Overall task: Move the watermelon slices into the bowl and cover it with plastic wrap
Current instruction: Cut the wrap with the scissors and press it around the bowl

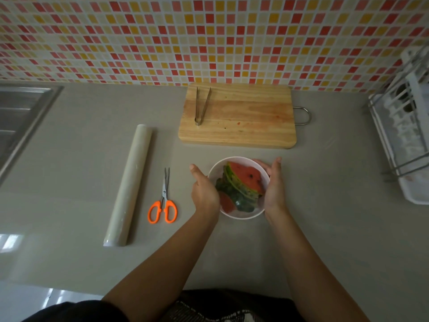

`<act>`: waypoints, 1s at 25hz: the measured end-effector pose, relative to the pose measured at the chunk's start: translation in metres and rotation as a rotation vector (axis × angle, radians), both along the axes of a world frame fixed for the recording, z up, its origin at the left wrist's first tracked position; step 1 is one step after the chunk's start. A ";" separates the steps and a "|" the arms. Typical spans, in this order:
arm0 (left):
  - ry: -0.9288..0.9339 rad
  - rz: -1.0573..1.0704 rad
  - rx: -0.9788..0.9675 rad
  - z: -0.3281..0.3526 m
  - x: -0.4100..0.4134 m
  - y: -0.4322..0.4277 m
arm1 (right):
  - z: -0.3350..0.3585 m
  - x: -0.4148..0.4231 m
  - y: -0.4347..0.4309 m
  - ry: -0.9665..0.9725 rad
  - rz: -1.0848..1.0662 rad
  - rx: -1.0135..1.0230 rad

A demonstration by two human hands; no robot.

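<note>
A white bowl (234, 162) stands on the grey counter, holding several watermelon slices (243, 182) with red flesh and green rind. A thin clear film seems to lie over the bowl, though I cannot tell for certain. My left hand (204, 189) cups the bowl's left side, thumb raised. My right hand (274, 189) presses against its right side, fingers curled along the rim. The roll of plastic wrap (128, 184) lies on the counter to the left, apart from both hands.
Orange-handled scissors (163, 201) lie between the roll and the bowl. Behind the bowl a wooden cutting board (243, 117) carries metal tongs (202, 105). A steel sink (21, 117) sits at far left, a white dish rack (404, 135) at far right.
</note>
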State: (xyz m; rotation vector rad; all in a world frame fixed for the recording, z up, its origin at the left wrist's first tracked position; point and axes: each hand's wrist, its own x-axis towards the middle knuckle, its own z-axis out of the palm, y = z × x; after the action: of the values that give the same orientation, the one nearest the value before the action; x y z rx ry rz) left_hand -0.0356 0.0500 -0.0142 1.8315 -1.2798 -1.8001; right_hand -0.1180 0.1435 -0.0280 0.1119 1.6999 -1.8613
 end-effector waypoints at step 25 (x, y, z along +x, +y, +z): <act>0.255 -0.306 -0.125 -0.005 0.042 -0.041 | 0.010 -0.003 0.021 -0.075 0.164 0.087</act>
State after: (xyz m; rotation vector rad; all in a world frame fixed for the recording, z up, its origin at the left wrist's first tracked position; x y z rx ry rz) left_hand 0.0061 0.0090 -0.0193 1.3462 -1.5941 -1.9756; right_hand -0.1206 0.1645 -0.0184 0.0746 1.6861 -1.6445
